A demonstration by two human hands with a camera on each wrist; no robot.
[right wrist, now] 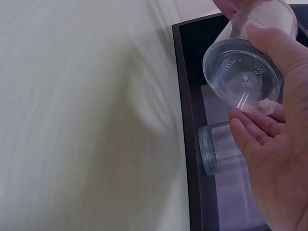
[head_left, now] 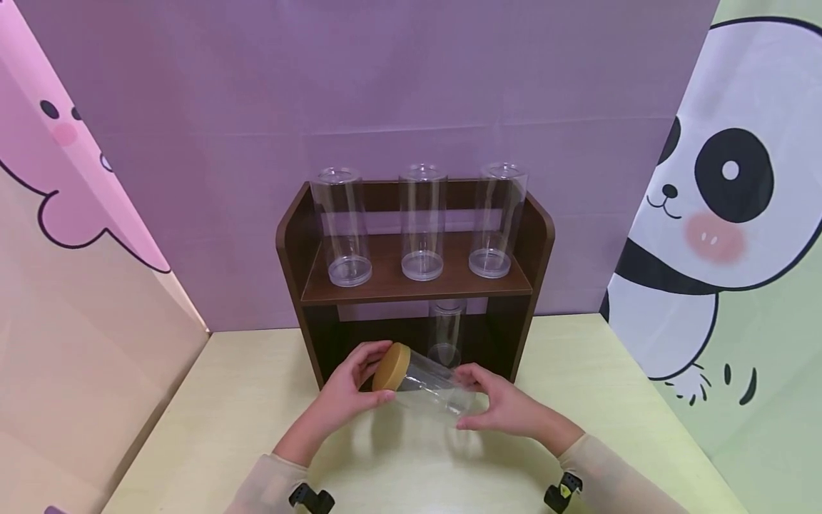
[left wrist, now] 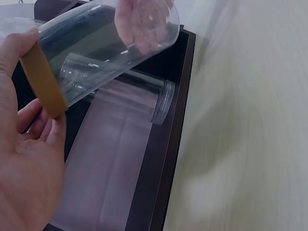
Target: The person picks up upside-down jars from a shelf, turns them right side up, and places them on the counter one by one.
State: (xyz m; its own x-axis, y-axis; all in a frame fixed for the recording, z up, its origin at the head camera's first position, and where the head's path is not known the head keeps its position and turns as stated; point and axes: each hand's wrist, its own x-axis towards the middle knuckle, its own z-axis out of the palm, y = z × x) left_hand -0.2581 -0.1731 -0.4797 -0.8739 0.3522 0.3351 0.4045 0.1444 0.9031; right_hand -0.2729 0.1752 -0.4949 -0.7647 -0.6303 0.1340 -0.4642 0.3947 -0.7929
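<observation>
Both hands hold a clear plastic jar [head_left: 432,382] tilted on its side in front of the shelf's lower level. Its gold lid [head_left: 392,367] points to the left. My left hand [head_left: 349,382] grips that lid, thumb on one side and fingers on the other, as the left wrist view also shows. Around the jar's base end, my right hand [head_left: 504,403] has its thumb and fingers. In the right wrist view the round clear base [right wrist: 244,77] faces the camera.
A dark brown two-level shelf [head_left: 417,291] stands against the purple backdrop. Three clear jars without lids, such as the middle jar [head_left: 422,221], stand upright on its upper level. Another clear jar [head_left: 446,325] stands on the lower level, right of centre. The pale table [head_left: 257,400] extends around it.
</observation>
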